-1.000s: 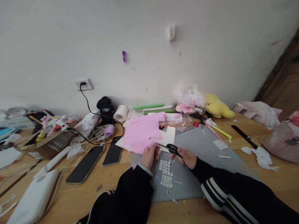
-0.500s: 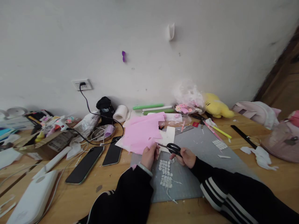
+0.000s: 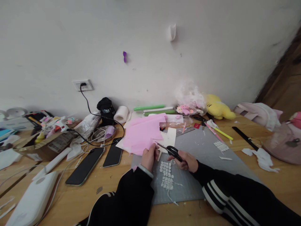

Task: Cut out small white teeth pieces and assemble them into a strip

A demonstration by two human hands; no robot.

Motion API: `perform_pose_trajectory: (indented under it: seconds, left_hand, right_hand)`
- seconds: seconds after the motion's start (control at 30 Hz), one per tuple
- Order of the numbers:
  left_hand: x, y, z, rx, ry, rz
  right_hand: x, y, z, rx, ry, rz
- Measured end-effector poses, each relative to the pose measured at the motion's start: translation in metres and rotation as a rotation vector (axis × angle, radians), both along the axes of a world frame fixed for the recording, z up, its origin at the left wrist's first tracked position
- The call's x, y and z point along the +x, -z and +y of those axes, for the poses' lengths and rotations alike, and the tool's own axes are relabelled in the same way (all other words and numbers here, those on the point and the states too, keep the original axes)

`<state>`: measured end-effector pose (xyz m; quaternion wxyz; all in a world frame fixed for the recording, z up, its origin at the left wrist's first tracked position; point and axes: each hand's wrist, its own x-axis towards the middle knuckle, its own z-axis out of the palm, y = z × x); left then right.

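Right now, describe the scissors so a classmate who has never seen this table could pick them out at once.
On the wooden table, find the grey mat. Over its left part, the right hand holds the scissors, blades pointing toward the left hand. Their black loop handles set them apart from the pink paper and small white pieces nearby.
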<state>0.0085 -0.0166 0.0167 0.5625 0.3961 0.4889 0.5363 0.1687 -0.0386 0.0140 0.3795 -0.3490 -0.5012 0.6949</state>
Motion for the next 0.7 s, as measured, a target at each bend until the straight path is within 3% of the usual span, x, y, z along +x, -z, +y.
perform_pose_trajectory:
  seconds: [0.3,0.7]
  left_hand:
    - [0.0008,-0.0003,0.0,0.007,0.02,-0.002]
    - [0.0016,0.0006,0.0002,0.033,0.071,0.027]
  right_hand:
    - [0.0006,0.0047,0.0063,0.059,0.154,0.008]
    - [0.0001,0.0051,0.0057,0.07,0.206,-0.038]
